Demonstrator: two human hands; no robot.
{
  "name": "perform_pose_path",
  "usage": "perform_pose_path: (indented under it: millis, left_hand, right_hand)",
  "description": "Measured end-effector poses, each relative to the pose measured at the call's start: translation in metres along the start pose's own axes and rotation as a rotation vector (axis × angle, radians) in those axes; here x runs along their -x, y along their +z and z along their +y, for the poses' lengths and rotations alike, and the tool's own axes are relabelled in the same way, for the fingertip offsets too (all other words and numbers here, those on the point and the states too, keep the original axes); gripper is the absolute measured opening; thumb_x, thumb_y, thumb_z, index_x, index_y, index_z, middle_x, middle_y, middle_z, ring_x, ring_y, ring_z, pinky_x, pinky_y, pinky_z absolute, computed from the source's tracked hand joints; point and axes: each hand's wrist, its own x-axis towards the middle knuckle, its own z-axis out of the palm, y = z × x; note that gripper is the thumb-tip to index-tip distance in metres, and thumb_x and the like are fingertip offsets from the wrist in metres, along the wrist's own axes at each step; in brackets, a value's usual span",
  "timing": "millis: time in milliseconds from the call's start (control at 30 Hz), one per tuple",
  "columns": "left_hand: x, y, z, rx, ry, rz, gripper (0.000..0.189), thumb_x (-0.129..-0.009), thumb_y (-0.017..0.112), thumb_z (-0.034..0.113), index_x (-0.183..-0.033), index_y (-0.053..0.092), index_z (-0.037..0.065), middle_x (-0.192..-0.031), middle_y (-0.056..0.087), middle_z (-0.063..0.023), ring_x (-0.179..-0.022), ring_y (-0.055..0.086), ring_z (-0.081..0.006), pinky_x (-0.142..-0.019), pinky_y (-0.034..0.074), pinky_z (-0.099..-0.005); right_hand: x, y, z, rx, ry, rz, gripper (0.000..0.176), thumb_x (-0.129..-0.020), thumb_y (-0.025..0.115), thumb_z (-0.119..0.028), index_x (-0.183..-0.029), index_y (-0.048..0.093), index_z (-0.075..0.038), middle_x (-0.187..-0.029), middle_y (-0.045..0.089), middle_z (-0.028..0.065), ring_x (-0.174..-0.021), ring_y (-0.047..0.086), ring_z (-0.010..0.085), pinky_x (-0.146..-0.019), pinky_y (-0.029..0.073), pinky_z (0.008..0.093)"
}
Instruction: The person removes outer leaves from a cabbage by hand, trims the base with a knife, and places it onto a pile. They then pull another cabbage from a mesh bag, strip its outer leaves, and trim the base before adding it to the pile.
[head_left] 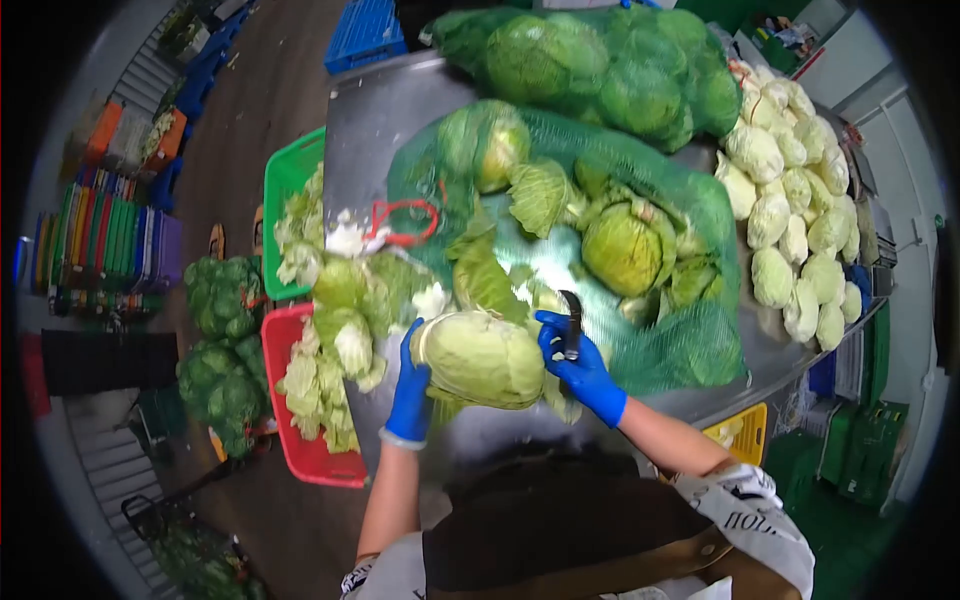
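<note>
My left hand (408, 392), in a blue glove, grips the left end of a pale green cabbage (482, 360) above the metal table's near edge. Close to the cabbage's right end, my right hand (582, 368), also gloved in blue, is closed on a small knife (571, 325) with a dark curved blade pointing up. Beyond them, an opened green mesh bag (660, 170) lies on the table with a whole cabbage (627, 245) and loose leaves on it. Trimmed leaves (375, 295) are piled left of my hands.
A full mesh bag of cabbages (600, 70) lies at the back of the table (375, 110). Pale trimmed cabbages (800, 200) are heaped at right. Green (285, 160) and red (315, 465) crates stand at left, a yellow crate (750, 435) below right. Red cord (405, 238) lies beyond the leaves.
</note>
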Motion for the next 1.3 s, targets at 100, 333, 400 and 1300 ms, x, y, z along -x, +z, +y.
perform_pose_path:
  millis: [100, 333, 400, 1300]
  left_hand:
    - [0.045, -0.044, -0.032, -0.004, -0.029, 0.099, 0.061, -0.088, 0.059, 0.024, -0.141, 0.032, 0.007, -0.137, 0.041, -0.0090, -0.127, 0.039, -0.0227, -0.108, 0.030, -0.0359]
    - [0.122, -0.076, -0.037, -0.685, 0.133, 0.201, 0.077, -0.074, 0.074, 0.015, -0.138, 0.034, 0.002, -0.141, 0.035, -0.0145, -0.130, 0.034, -0.0273, -0.109, 0.028, -0.0385]
    - [0.140, -0.056, -0.038, -0.872, 0.240, 0.204, 0.089, -0.068, 0.081, 0.019, -0.140, 0.031, 0.002, -0.144, 0.029, -0.0172, -0.133, 0.031, -0.0299, -0.109, 0.027, -0.0397]
    - [0.156, 0.009, -0.046, -1.227, 0.102, 0.456, 0.114, -0.056, 0.087, 0.037, -0.142, 0.020, 0.002, -0.143, 0.018, -0.0311, -0.130, 0.029, -0.0469, -0.104, 0.033, -0.0472]
  right_hand:
    - [0.025, 0.029, 0.058, 0.434, -0.278, -0.030, 0.060, -0.072, 0.048, 0.009, -0.129, 0.049, -0.008, -0.086, 0.044, 0.0060, -0.074, 0.046, 0.0181, -0.070, 0.041, 0.0295]
    - [0.060, 0.045, 0.104, 0.561, 0.141, -0.337, 0.050, -0.079, 0.052, 0.001, -0.126, 0.054, -0.015, -0.079, 0.046, 0.0052, -0.070, 0.048, 0.0175, -0.069, 0.042, 0.0296]
    - [0.058, 0.054, 0.093, 0.627, 0.248, -0.319, 0.039, -0.084, 0.057, -0.010, -0.122, 0.052, -0.013, -0.085, 0.057, 0.0101, -0.074, 0.059, 0.0251, -0.069, 0.046, 0.0337]
    - [0.081, 0.093, 0.072, 1.594, 0.040, -0.436, 0.015, -0.084, 0.049, -0.007, -0.099, 0.050, -0.002, -0.077, 0.062, 0.0184, -0.067, 0.065, 0.0335, -0.057, 0.052, 0.0430]
